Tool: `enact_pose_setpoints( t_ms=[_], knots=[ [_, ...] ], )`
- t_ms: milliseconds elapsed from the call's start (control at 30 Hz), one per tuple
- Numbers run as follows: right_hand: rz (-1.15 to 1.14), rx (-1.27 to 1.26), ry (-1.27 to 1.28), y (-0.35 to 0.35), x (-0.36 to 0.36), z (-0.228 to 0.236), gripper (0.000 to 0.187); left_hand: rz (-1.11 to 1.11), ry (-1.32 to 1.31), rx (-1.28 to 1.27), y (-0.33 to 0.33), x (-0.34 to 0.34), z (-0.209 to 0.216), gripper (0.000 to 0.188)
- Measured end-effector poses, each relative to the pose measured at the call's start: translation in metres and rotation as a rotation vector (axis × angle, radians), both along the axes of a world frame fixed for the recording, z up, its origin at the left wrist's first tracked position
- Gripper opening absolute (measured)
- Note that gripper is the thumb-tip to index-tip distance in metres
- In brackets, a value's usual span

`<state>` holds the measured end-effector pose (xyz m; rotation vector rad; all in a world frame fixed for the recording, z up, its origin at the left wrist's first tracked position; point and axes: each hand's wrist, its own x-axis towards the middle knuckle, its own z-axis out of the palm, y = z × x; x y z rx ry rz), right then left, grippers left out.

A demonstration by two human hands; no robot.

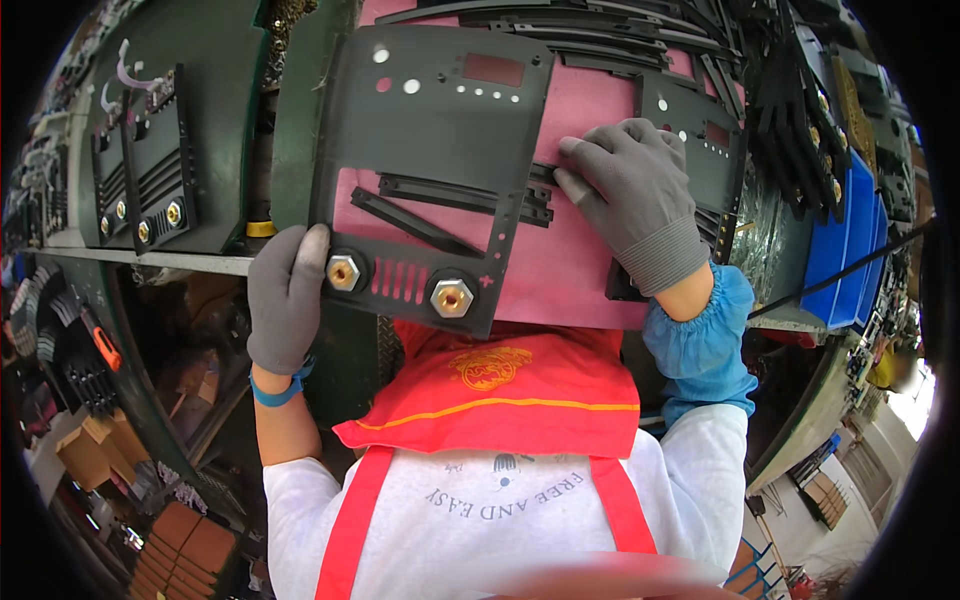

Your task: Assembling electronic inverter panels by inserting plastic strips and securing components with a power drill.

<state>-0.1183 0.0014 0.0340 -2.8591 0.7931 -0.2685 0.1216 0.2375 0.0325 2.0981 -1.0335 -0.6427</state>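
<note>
A black panel with round holes, a large cut-out and two brass-centred nut fittings lies tilted over a pink board. My gloved left hand grips the panel's lower left edge, thumb along its face. My gloved right hand is to the right of the panel, thumb and forefinger closed at the end of a short black strip; the rest of its fingers are curled. Through the cut-out show dark slotted strips. A second black panel lies partly under my right hand.
Many black strips are heaped along the far edge. Two finished-looking panels with brass fittings stand on a green bench at the left. Blue bins and hanging black parts are at the right. Cardboard boxes sit lower left.
</note>
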Motion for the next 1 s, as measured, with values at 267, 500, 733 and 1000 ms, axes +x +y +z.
enact_pose_setpoints(
  t_ms=[267,500,733,1000],
  knots=[
    [0.032,0.099,0.115,-0.002,0.015,0.008,0.017,0.279,0.372,-0.03,0.054,0.015,0.007,0.035],
    [0.227,-0.178,-0.024,-0.008,0.09,-0.004,0.006,0.499,0.32,-0.155,0.096,0.028,0.015,0.038],
    [0.522,-0.455,-0.233,-0.041,0.21,-0.022,0.014,0.603,0.205,-0.217,0.113,0.02,0.015,0.038],
    [0.382,-0.403,-0.374,-0.019,0.192,-0.003,0.008,0.54,0.4,-0.176,0.107,0.014,-0.002,0.039]
  ],
)
